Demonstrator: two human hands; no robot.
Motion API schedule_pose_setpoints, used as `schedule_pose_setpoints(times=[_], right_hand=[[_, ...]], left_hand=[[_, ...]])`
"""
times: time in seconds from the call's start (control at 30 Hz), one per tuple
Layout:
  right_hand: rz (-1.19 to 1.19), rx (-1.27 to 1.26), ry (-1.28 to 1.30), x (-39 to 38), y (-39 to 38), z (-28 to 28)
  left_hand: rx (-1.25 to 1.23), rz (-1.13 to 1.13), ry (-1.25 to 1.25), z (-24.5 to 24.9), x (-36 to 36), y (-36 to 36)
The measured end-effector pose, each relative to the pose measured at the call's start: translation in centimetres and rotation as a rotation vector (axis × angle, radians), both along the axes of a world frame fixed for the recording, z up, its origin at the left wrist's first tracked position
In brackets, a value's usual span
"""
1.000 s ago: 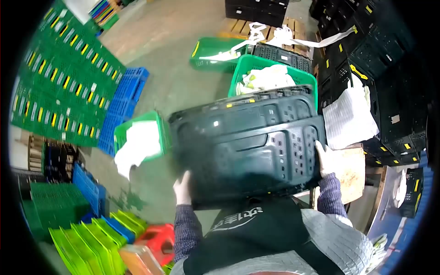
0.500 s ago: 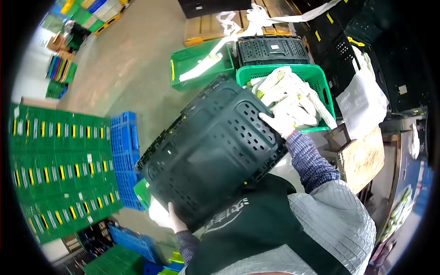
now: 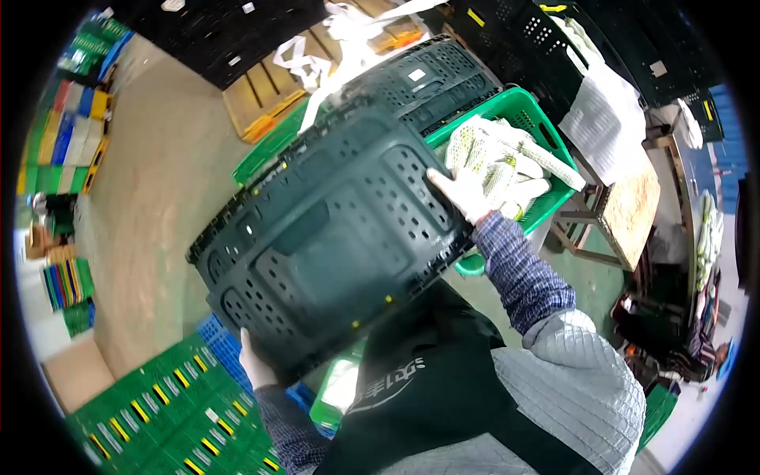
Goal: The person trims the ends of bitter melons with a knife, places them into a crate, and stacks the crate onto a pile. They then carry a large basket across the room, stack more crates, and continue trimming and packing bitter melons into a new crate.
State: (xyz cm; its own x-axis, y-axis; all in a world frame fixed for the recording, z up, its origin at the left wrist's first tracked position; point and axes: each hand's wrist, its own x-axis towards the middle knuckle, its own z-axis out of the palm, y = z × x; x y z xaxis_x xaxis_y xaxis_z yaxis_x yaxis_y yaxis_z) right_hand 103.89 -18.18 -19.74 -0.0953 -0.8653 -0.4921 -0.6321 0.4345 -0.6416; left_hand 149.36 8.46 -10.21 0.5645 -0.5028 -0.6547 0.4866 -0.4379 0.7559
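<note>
A dark folded plastic crate (image 3: 340, 245), tilted, is carried in front of my apron between both hands. My left hand (image 3: 257, 360) grips its lower left end, with the fingers partly hidden behind the edge. At the opposite end my right hand (image 3: 461, 194) is closed on the side by the perforated panel. Just beyond the right hand stands a green basket (image 3: 558, 146) full of long items in white foam net sleeves (image 3: 495, 162). Another folded black crate (image 3: 423, 79) lies behind the one I hold, partly covered by it.
A yellow-brown pallet (image 3: 265, 95) with white strapping (image 3: 352, 36) lies ahead, beside a black crate stack (image 3: 214, 32). Stacked green crates (image 3: 174, 404) stand at lower left. A wooden stool (image 3: 629, 210) is on the right, with another person (image 3: 689, 348) beyond it.
My view has turned left. The held crate stays in both hands and now overlaps the green crate and the folded black crate ahead. The other person has come into view at right.
</note>
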Motion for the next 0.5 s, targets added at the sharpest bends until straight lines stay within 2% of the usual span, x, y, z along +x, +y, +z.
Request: schedule_pose_setpoints(times=[0.1, 0.2, 0.27, 0.3, 0.33, 0.4, 0.43, 0.47, 0.5], right_hand=[[-0.064, 0.023, -0.04, -1.2, -9.6, -1.0], [-0.089, 0.001, 0.031, -3.5, -20.4, -3.8], [-0.094, -0.044, 0.032, -5.4, -26.9, -4.1], [-0.095, -0.095, 0.025, -7.0, -30.1, -5.4], [-0.102, -0.141, 0.123, -8.6, -33.5, -6.7], [-0.14, -0.128, 0.173, -12.1, -39.2, -8.0], [-0.067, -0.104, 0.148, -13.7, -41.2, -6.2], [-0.174, -0.178, 0.227, -15.7, -43.7, -8.9], [-0.07, -0.239, 0.359, -18.5, -46.6, -10.2]], left_hand=[[-0.055, -0.113, -0.041, -3.5, 2.1, -10.3], [0.023, -0.166, -0.102, -6.4, 0.7, -21.1], [0.12, -0.288, -0.159, -9.3, 0.4, -28.0], [0.103, -0.264, -0.109, -10.3, -0.8, -31.9], [0.099, -0.238, -0.053, -11.5, -2.9, -35.5], [0.041, -0.271, 0.183, -14.2, -6.5, -41.7], [0.051, -0.294, 0.218, -16.6, -8.0, -44.7], [-0.016, -0.282, 0.31, -18.2, -10.6, -47.5], [-0.053, -0.368, 0.204, -19.7, -13.1, -49.9]])
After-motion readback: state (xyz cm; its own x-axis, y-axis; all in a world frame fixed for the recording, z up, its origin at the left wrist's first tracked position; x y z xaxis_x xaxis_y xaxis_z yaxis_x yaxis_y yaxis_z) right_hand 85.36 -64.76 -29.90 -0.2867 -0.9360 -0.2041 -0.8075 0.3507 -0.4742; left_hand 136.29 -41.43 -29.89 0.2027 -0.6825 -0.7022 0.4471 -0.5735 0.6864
